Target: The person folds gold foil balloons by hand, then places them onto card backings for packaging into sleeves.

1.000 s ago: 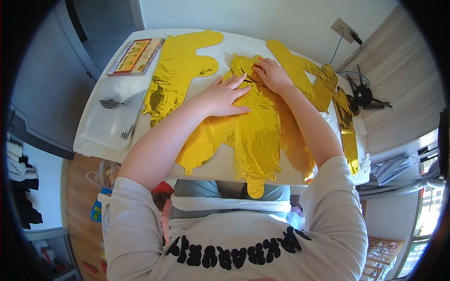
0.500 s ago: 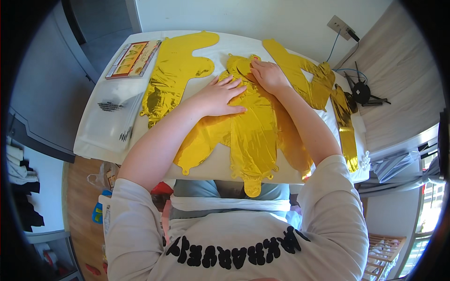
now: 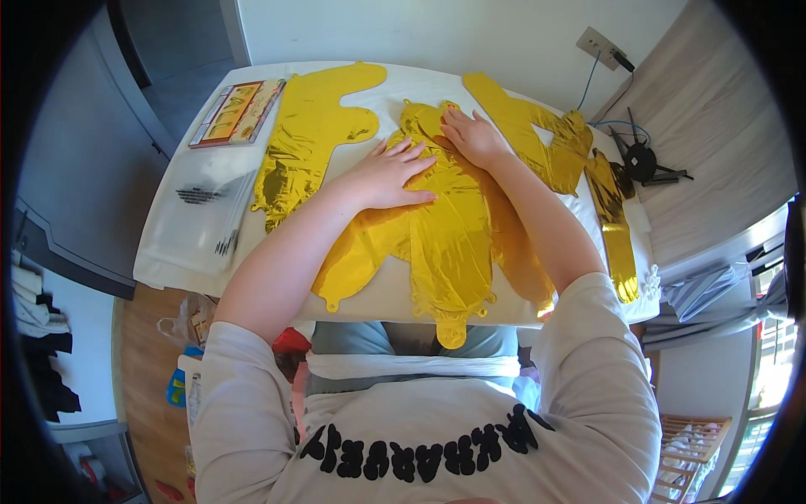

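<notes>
My hands, left (image 3: pixel 388 174) and right (image 3: pixel 476 139), lie flat on the middle balloon (image 3: pixel 445 227); another balloon (image 3: pixel 311 139) lies left, a booklet (image 3: pixel 238 112) beyond it on the surface (image 3: pixel 180 252).

Two hands, left hand (image 3: pixel 390 175) and right hand (image 3: pixel 472 137), lie on the gold foil balloons; the balloons overlap, so no sure count. One flat printed card (image 3: pixel 236 112); one clear plastic packet (image 3: pixel 201 220); one wall socket (image 3: pixel 594 42).

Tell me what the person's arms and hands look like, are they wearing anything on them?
Both arms are bare from the short sleeves down. The left hand and right hand wear no gloves, and no rings, watch or bracelets show. The white T-shirt has short sleeves and bold black letters across the chest.
</notes>
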### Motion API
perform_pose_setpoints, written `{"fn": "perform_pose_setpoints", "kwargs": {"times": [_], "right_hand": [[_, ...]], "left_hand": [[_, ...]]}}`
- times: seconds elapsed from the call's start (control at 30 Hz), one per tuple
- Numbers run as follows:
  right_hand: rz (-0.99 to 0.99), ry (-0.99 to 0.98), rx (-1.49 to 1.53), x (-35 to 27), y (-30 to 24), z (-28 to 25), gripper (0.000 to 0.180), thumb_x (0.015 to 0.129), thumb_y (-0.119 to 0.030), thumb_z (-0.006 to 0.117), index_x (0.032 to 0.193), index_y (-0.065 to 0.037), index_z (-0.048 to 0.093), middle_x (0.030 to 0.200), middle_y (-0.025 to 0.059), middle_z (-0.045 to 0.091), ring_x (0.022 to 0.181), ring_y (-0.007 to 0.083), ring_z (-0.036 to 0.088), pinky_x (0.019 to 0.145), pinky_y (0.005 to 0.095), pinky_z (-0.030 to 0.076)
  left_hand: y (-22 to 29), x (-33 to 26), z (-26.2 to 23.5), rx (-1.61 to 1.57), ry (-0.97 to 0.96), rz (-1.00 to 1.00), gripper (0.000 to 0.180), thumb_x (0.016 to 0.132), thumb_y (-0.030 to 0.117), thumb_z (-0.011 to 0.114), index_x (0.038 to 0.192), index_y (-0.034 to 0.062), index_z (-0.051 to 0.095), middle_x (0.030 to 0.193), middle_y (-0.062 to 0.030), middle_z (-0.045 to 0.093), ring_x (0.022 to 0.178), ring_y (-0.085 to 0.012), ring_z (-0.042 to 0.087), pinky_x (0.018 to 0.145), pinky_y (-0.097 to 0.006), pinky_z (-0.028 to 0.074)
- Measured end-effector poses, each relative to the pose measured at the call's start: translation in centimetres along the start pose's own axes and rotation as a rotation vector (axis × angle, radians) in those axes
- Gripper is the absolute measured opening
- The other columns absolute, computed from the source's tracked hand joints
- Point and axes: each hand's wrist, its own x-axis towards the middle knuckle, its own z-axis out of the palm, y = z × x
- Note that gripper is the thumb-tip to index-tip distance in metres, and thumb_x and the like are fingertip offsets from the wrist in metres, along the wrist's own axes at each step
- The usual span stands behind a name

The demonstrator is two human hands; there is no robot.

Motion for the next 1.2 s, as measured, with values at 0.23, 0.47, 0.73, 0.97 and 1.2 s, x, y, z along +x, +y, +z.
{"fn": "perform_pose_setpoints", "kwargs": {"times": [0.23,0.47,0.73,0.97,1.2], "right_hand": [[0.357,-0.036,0.679,0.5,-2.1,-1.7,0.054,0.112,-0.039,0.043,0.157,-0.009,0.043,0.148,0.0091,0.060,0.142,0.0238,0.050,0.121,0.0377,0.032],[0.332,0.179,1.013,0.3,4.7,0.2,0.051,0.109,-0.032,0.053,0.156,-0.013,0.047,0.147,0.0137,0.059,0.142,0.0234,0.049,0.119,0.0329,0.034],[0.539,-0.187,0.228,-9.9,0.5,-9.3,0.040,0.097,-0.042,0.068,0.109,-0.004,0.065,0.097,0.0115,0.072,0.084,0.0235,0.068,0.078,0.0344,0.055],[0.788,-0.713,0.333,-17.2,-3.1,-15.2,0.041,0.088,-0.042,0.079,0.098,-0.005,0.065,0.081,0.0066,0.067,0.072,0.0158,0.064,0.065,0.0283,0.051],[0.703,-0.556,0.693,-20.3,0.0,-13.4,0.023,0.089,-0.025,0.081,0.085,-0.006,0.068,0.076,-0.0033,0.061,0.069,0.0059,0.050,0.063,0.0224,0.039]], "left_hand": [[-0.7,-1.1,0.2,-0.001,-0.006,-0.033,0.087,0.096,0.070,0.054,0.162,0.0173,0.035,0.170,-0.0154,0.024,0.159,-0.0344,0.016,0.128,-0.053,0.010],[0.5,0.7,-0.2,-0.009,-0.012,0.012,0.087,0.096,0.069,0.054,0.162,0.0174,0.035,0.171,-0.0151,0.023,0.159,-0.0337,0.015,0.129,-0.053,0.009],[0.2,0.0,-0.3,-0.019,-0.035,-0.019,0.086,0.096,0.068,0.053,0.163,0.0169,0.034,0.171,-0.0149,0.022,0.160,-0.0332,0.013,0.129,-0.052,0.009],[-0.2,-0.2,-0.3,-0.016,-0.052,-0.027,0.091,0.096,0.073,0.049,0.164,0.0171,0.031,0.172,-0.0125,0.020,0.160,-0.0314,0.011,0.129,-0.051,0.008],[0.8,0.2,-0.6,0.004,-0.063,-0.059,0.086,0.098,0.068,0.051,0.165,0.0181,0.029,0.172,-0.0127,0.019,0.160,-0.0307,0.011,0.129,-0.051,0.007]]}}
